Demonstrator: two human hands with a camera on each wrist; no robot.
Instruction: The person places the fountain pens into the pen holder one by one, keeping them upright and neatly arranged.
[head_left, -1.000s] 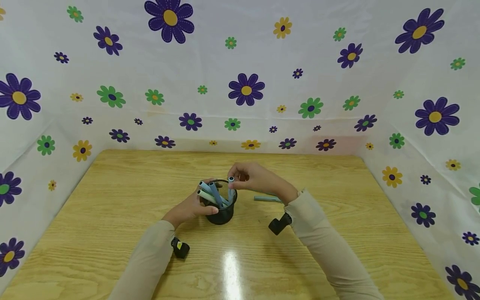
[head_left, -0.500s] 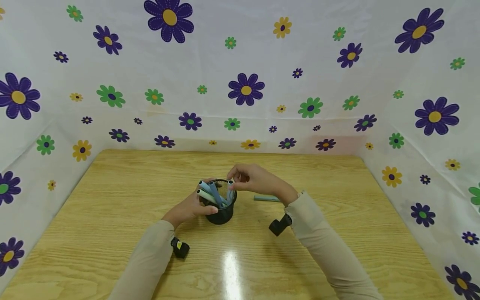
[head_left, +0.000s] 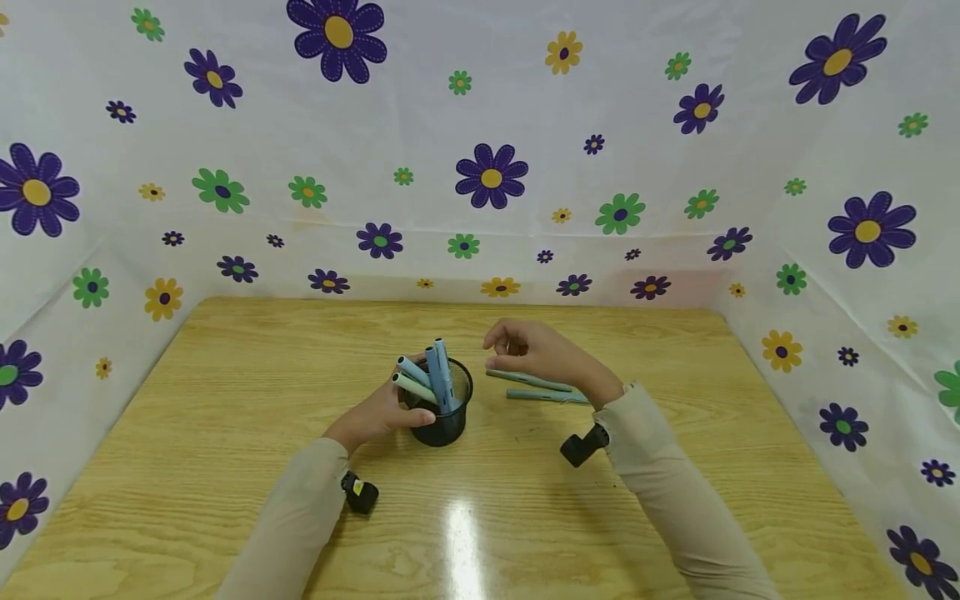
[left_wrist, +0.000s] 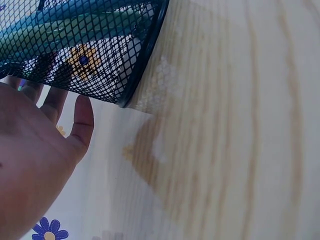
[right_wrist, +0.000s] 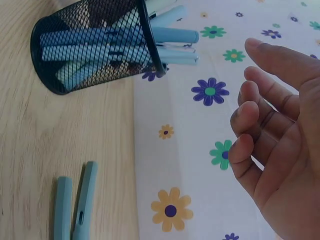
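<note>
My left hand [head_left: 382,412] grips a black mesh pen cup [head_left: 441,430] from its left side, thumb at the front; the fingers behind are mostly hidden. Several blue pens [head_left: 436,375] and a pale green pen [head_left: 412,389] lean in the cup. To the right of the cup, my right hand [head_left: 547,354] hovers with loosely bent fingers and nothing in them, as the right wrist view also shows. Beneath it, two teal pens [head_left: 528,381] lie side by side on the table. Through the mesh [left_wrist: 90,70] in the left wrist view, pen barrels are visible.
The wooden table [head_left: 300,333] meets a white flowered cloth [head_left: 420,125] at its back and sides. A small black wrist camera sits on each sleeve, one at the left wrist [head_left: 362,496] and one at the right [head_left: 583,446].
My right hand has let go of a blue pen in the cup and moved right. That pen now leans beside another blue one. A second teal pen on the table has come into fuller view.
</note>
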